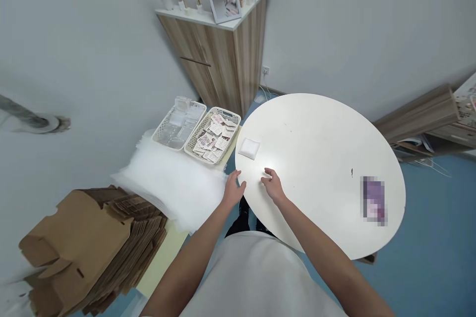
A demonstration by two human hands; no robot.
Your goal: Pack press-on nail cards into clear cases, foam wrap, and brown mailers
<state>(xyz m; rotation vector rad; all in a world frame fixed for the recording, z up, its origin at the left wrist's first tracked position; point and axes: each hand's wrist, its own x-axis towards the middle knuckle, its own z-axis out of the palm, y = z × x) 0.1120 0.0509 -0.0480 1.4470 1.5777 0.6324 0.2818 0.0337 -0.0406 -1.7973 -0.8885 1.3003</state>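
A round white table (pixel 327 158) stands in front of me. My left hand (pixel 232 189) rests at its left edge, fingers curled over the rim with nothing in them that I can see. Just to the right, my right hand (pixel 273 184) lies on the tabletop with its fingers loosely spread and empty. A small white padded square (pixel 249 148) lies on the table a little beyond both hands, touching neither.
Left of the table sit a basket of small printed packets (pixel 212 135), a basket of clear plastic pieces (pixel 178 123), a pile of white sheets (pixel 174 185) and stacked flat cardboard boxes (pixel 92 242). A blurred purple item (pixel 374 200) lies at the table's right. A wooden cabinet (pixel 223 54) stands behind.
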